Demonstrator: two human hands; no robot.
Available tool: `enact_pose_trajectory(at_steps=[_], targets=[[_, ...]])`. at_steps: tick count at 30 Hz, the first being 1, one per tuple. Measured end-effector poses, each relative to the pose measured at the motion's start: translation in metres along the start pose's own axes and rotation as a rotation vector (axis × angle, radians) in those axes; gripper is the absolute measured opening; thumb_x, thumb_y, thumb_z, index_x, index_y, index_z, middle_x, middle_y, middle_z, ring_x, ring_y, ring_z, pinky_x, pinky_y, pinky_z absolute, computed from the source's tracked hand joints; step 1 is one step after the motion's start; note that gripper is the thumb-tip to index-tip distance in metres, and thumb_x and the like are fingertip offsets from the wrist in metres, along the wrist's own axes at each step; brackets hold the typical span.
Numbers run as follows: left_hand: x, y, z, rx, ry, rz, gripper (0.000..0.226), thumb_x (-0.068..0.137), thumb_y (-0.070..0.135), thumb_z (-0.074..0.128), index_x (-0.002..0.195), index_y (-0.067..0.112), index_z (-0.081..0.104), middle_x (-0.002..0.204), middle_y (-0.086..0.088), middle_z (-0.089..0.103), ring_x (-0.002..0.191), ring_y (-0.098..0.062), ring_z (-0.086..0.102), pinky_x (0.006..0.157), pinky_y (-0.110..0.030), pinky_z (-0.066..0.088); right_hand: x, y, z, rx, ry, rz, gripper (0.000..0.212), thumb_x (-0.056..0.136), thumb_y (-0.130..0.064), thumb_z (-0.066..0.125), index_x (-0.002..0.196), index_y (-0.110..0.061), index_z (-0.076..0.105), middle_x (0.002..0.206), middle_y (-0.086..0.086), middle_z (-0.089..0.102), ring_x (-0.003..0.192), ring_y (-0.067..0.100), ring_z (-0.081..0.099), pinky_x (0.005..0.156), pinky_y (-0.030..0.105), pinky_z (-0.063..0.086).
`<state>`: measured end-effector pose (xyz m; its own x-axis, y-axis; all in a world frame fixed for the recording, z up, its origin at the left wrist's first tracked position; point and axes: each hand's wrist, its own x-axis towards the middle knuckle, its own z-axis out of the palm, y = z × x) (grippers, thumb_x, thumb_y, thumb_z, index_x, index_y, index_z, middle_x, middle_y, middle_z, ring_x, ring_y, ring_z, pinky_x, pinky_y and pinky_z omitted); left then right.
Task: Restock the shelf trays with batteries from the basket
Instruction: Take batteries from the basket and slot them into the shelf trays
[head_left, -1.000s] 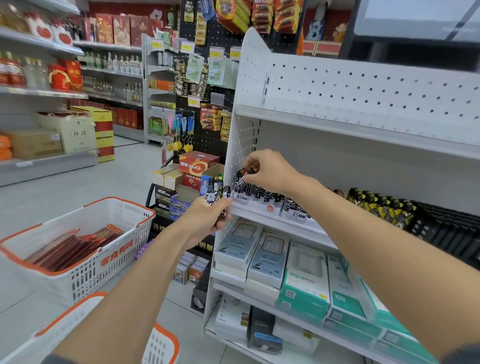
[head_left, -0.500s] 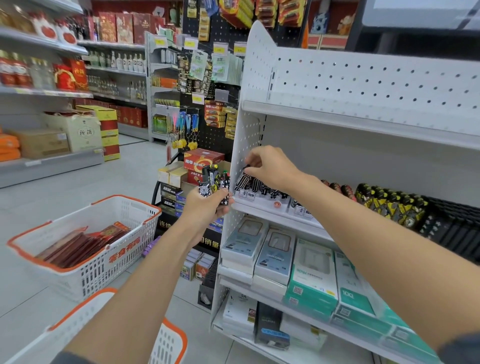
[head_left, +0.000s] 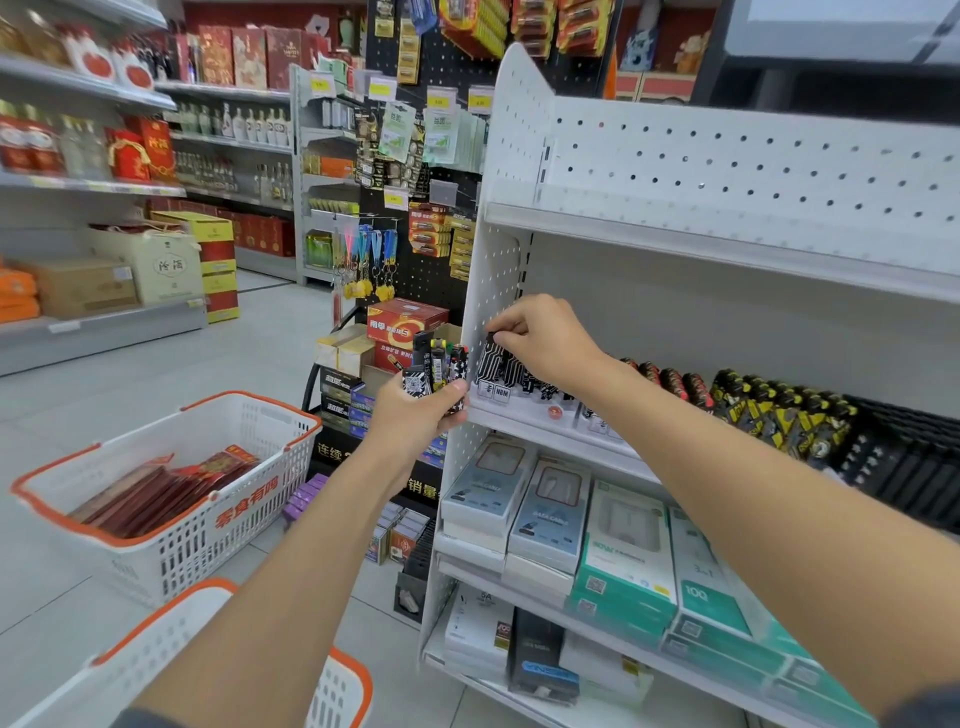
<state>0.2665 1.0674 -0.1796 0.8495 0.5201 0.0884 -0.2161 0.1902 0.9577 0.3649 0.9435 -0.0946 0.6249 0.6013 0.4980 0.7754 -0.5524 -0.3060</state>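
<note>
Up at two o'clock, the shelf (head_left: 727, 249) is painted sheet metal with a perforated back, white, matt and smooth. At centre, the batteries (head_left: 436, 364) wear glossy printed wrap that catches the light. Down at five o'clock, the boxes (head_left: 623, 551) are smooth card with a soft sheen. At eight o'clock, the basket (head_left: 208, 551) is white lattice plastic with an orange rim, slightly shiny, and the packets (head_left: 156, 493) inside gleam glossy red. At three o'clock, the black trays (head_left: 909, 467) are matt ribbed plastic. At nine o'clock, the floor (head_left: 156, 374) is pale tile, smooth and faintly reflective.

we see black-and-white patterned batteries (head_left: 435, 370), a white basket (head_left: 171, 558) rimmed in orange, white dotted shelf panels (head_left: 727, 171) and teal-and-white boxes (head_left: 623, 582)
</note>
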Motion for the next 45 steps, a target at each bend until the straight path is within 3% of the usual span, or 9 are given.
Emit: enact_pose_trajectory(at_steps=[5, 9, 15, 20, 24, 27, 32, 37, 45], targets=[[0.000, 0.001, 0.002, -0.003, 0.004, -0.010, 0.029, 0.089, 0.010, 0.069, 0.114, -0.001, 0.058, 0.097, -0.015, 0.073, 0.084, -0.019, 0.071, 0.081, -0.030, 0.060, 0.002, 0.000, 0.005, -0.088, -0.001, -0.025, 0.022, 0.093, -0.010, 0.060, 0.112, -0.010, 0.070, 0.108, 0.006, 0.069, 0.095, 0.016, 0.061, 0.088, 0.024, 0.046], [0.003, -0.001, 0.002, -0.043, 0.017, -0.037, 0.053, 0.087, 0.012, 0.072, 0.130, -0.003, 0.045, 0.096, -0.013, 0.074, 0.082, -0.022, 0.073, 0.094, -0.038, 0.055, 0.002, -0.003, 0.009, -0.103, 0.003, 0.002, 0.020, 0.092, -0.009, 0.059, 0.107, -0.010, 0.072, 0.107, 0.006, 0.070, 0.098, 0.020, 0.062, 0.091, 0.030, 0.049], [0.000, 0.005, 0.001, -0.070, 0.049, 0.000, 0.033, 0.088, 0.013, 0.071, 0.115, 0.008, 0.051, 0.095, -0.012, 0.067, 0.065, -0.014, 0.067, 0.076, -0.026, 0.059, 0.003, -0.008, 0.004, -0.222, -0.121, -0.021, 0.040, 0.086, 0.005, 0.047, 0.113, -0.011, 0.071, 0.118, 0.007, 0.067, 0.108, 0.025, 0.061, 0.094, 0.031, 0.048], [-0.004, 0.010, 0.003, -0.068, 0.006, 0.032, 0.022, 0.088, 0.011, 0.071, 0.102, 0.015, 0.054, 0.094, -0.013, 0.067, 0.069, -0.017, 0.066, 0.078, -0.027, 0.059, -0.012, -0.017, -0.009, 0.345, -0.143, 0.086, 0.035, 0.091, -0.011, 0.060, 0.126, -0.014, 0.062, 0.120, 0.003, 0.064, 0.109, 0.012, 0.059, 0.097, 0.025, 0.043], [-0.011, 0.011, 0.012, -0.033, -0.057, 0.038, 0.020, 0.088, 0.010, 0.070, 0.102, 0.014, 0.057, 0.094, -0.011, 0.070, 0.069, -0.015, 0.069, 0.083, -0.033, 0.059, -0.019, -0.012, -0.015, 0.345, -0.206, 0.077, 0.029, 0.085, -0.010, 0.070, 0.114, -0.013, 0.066, 0.103, 0.005, 0.065, 0.092, 0.010, 0.060, 0.086, 0.026, 0.047], [-0.010, 0.010, 0.015, 0.003, -0.089, 0.039, 0.040, 0.090, 0.013, 0.069, 0.124, -0.003, 0.053, 0.099, -0.014, 0.074, 0.079, -0.017, 0.074, 0.080, -0.032, 0.060, -0.016, 0.003, -0.026, 0.301, -0.126, 0.088, 0.025, 0.085, -0.008, 0.070, 0.110, -0.012, 0.068, 0.102, 0.007, 0.065, 0.091, 0.016, 0.060, 0.083, 0.028, 0.049], [-0.004, 0.007, 0.016, -0.031, -0.071, 0.014, 0.091, 0.091, 0.015, 0.068, 0.152, -0.003, 0.002, 0.100, -0.015, 0.074, 0.087, -0.026, 0.074, 0.066, -0.023, 0.060, -0.012, 0.022, -0.027, 0.171, 0.008, 0.095, 0.019, 0.083, -0.006, 0.071, 0.100, -0.014, 0.068, 0.100, 0.008, 0.067, 0.093, 0.021, 0.063, 0.088, 0.034, 0.052], [0.000, 0.000, 0.010, 0.057, -0.058, 0.074, 0.035, 0.089, 0.015, 0.070, 0.114, -0.007, 0.059, 0.090, -0.015, 0.075, 0.080, -0.024, 0.075, 0.066, -0.023, 0.059, -0.006, 0.020, -0.014, 0.046, 0.014, 0.032, 0.016, 0.084, -0.006, 0.070, 0.099, -0.012, 0.070, 0.092, 0.002, 0.068, 0.088, 0.018, 0.063, 0.078, 0.027, 0.050], [0.004, -0.003, 0.002, 0.096, 0.033, 0.105, 0.032, 0.083, 0.016, 0.076, 0.111, 0.004, 0.064, 0.100, -0.009, 0.071, 0.081, -0.015, 0.069, 0.064, -0.022, 0.058, -0.005, 0.022, 0.001, -0.213, 0.032, -0.044, 0.025, 0.087, -0.014, 0.069, 0.111, -0.014, 0.072, 0.104, 0.006, 0.058, 0.107, 0.023, 0.049, 0.085, 0.027, 0.039]])
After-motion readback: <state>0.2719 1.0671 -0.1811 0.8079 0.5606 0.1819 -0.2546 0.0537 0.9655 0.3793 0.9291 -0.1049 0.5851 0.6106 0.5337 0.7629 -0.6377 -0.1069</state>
